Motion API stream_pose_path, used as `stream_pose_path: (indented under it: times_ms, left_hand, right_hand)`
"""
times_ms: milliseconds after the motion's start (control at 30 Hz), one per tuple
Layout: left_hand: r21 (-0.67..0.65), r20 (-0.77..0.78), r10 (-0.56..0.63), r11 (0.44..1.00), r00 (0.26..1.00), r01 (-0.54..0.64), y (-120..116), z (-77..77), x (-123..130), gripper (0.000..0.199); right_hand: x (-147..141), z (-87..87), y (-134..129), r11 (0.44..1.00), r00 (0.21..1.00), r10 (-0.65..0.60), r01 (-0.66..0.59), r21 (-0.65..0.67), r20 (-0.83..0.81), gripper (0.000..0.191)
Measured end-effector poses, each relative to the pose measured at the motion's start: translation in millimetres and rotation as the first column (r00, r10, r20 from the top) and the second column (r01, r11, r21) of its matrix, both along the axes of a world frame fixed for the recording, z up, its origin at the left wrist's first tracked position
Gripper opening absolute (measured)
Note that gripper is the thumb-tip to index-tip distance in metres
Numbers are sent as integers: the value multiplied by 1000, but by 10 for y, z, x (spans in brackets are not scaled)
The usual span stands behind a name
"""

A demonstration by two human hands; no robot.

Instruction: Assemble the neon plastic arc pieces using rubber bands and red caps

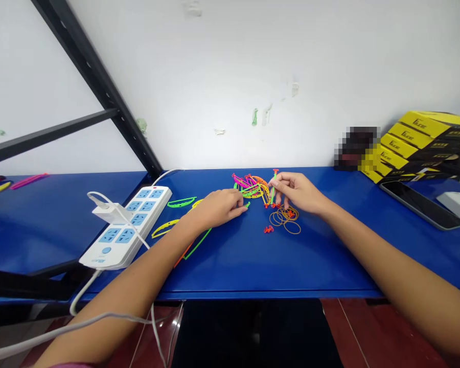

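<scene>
My right hand (293,191) pinches a thin green toy arrow (273,190) upright, with a red suction cup at its top. My left hand (224,207) is curled low over the table, and the tip of a green plastic piece (247,205) pokes out at its fingertips; the rest is hidden. Between the hands lies a pile of pink, green, yellow and orange toy bows and arrows (253,187). Tan rubber bands (292,228) lie below my right hand, with loose red suction cups (269,229) close by.
Left of my left forearm are a green bow (181,203), a yellow bow (164,227) and a green stick (198,245). A white power strip (153,214) with a plugged-in charger stands further left. Yellow-black boxes (416,134) and a phone (421,204) are at right.
</scene>
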State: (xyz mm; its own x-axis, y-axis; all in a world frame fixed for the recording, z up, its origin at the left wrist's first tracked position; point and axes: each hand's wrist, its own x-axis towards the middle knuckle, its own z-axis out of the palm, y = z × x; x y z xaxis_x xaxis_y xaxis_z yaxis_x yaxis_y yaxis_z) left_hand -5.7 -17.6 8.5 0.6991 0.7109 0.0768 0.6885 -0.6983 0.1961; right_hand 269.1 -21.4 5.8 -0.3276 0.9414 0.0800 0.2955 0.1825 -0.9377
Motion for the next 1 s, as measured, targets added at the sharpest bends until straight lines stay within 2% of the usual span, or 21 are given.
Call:
stream_pose_path:
  times_ms: [100, 233, 300, 367, 467, 567, 700, 833, 1000]
  left_hand:
    - [16, 93, -21, 1000, 995, 19, -4, -7, 7, 19]
    - [-6, 323, -20, 1000, 946, 24, -73, 43, 62, 19]
    - [-84, 422, 17, 996, 906, 21, -125, 66, 100, 19]
    - [-221, 485, 72, 974, 871, 43, -169, 67, 135, 21]
    - [-407, 538, 149, 908, 830, 100, -200, 17, 172, 26]
    - [-485, 578, 192, 862, 793, 146, -202, -50, 195, 29]
    - [-512, 616, 213, 840, 758, 180, -199, -91, 223, 37]
    - [-526, 678, 261, 825, 687, 206, -178, -98, 241, 44]
    - [-556, 649, 278, 809, 708, 191, -149, -98, 232, 42]
  right_hand:
    - [-5, -20, -1, 1000, 1000, -17, 17, 12, 13, 41]
    - [-46, 15, -52, 1000, 1000, 6, -5, -30, 27, 43]
    - [-78, 52, -91, 999, 999, 33, -32, -42, 25, 44]
    - [-119, 79, -132, 997, 998, 61, -61, -44, 13, 44]
    - [-199, 77, -195, 992, 994, 106, -107, -64, -8, 43]
    - [-288, 43, -259, 985, 988, 155, -156, -71, -22, 37]
    - [-351, 19, -307, 982, 984, 177, -178, -62, -26, 35]
    - [-328, 6, -292, 988, 989, 143, -144, -60, -28, 36]
    - [-317, -1, -269, 998, 997, 68, -69, -17, -40, 40]
